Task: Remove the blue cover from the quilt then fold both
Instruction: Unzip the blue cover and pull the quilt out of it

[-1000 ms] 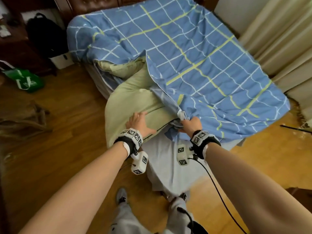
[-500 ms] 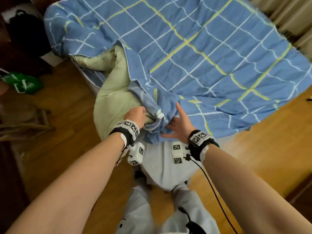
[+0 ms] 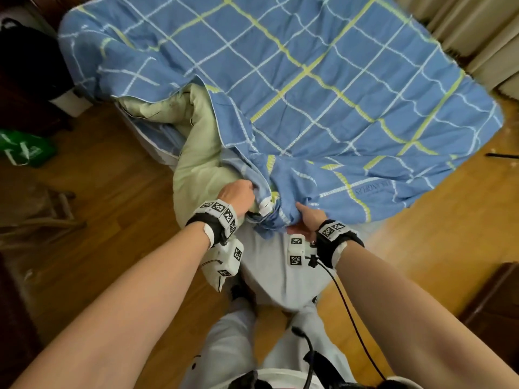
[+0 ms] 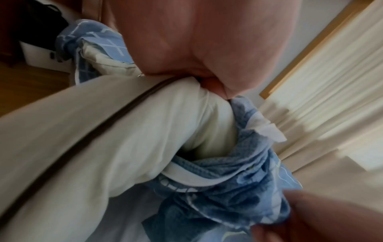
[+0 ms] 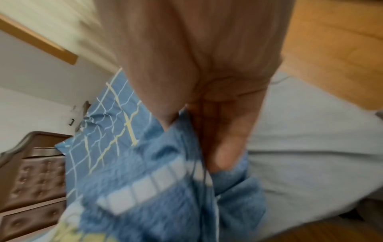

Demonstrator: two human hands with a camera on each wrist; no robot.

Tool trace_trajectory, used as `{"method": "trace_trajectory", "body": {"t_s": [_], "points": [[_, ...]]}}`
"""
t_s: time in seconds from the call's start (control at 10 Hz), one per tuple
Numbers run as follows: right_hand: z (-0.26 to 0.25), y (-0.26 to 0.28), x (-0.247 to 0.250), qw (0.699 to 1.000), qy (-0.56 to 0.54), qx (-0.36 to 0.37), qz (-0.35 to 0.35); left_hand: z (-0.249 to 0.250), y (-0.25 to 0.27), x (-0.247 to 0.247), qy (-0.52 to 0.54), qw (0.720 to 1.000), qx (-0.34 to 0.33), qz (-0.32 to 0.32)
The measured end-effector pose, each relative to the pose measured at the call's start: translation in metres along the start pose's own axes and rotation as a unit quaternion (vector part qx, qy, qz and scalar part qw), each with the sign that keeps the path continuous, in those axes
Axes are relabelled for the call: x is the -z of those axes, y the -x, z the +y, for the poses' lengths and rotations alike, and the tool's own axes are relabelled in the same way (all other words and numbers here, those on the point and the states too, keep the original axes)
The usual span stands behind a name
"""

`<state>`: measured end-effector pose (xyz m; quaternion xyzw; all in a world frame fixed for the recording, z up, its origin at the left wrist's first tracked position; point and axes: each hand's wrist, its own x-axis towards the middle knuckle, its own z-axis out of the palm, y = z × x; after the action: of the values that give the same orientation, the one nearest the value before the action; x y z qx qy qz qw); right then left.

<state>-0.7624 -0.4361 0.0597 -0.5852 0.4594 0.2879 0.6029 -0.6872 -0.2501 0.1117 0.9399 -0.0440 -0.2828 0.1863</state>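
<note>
Left hand gripping quilt, right hand bunching cover (blue)

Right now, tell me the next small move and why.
Probably draw the left hand, which grips the pale green quilt, back toward the body while the right hand pushes the bunched blue cover away: most of the quilt is still inside the cover.

Green quilt half inside blue cover
</note>
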Motion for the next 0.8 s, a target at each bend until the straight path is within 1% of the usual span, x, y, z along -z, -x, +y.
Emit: {"method": "trace_trajectory", "body": {"t_s": [0.1,0.2,0.3,0.4,0.5,0.6,0.7,0.8], "points": [[-0.018,0.008,-0.005,0.994,-0.028,0.069,0.079,-0.007,0.007,0.005,-0.042,0.999,0.007,-0.004],[-0.034,0.023,0.003,0.986,-0.024,0.091,0.140,-0.036,0.012,0.014,-0.087,0.996,0.029,0.001],[-0.038,0.038,0.036,0.962,-0.026,0.080,0.258,-0.072,0.026,0.025,-0.146,0.984,0.103,-0.005],[-0.034,0.043,0.088,0.923,-0.024,0.108,0.368,-0.095,0.040,0.026,-0.147,0.968,0.203,-0.003],[-0.035,0.052,0.109,0.885,-0.118,0.103,0.439,-0.091,0.050,0.011,-0.131,0.971,0.198,0.015],[-0.035,0.047,0.099,0.920,-0.115,0.106,0.359,-0.069,0.057,-0.003,-0.130,0.977,0.170,0.019],[-0.005,0.007,0.092,0.980,0.059,0.097,0.161,-0.045,0.066,-0.017,-0.140,0.974,0.178,0.011],[0.011,0.001,0.069,0.998,0.047,0.008,0.029,-0.038,0.080,-0.031,-0.158,0.974,0.162,-0.003]]}}
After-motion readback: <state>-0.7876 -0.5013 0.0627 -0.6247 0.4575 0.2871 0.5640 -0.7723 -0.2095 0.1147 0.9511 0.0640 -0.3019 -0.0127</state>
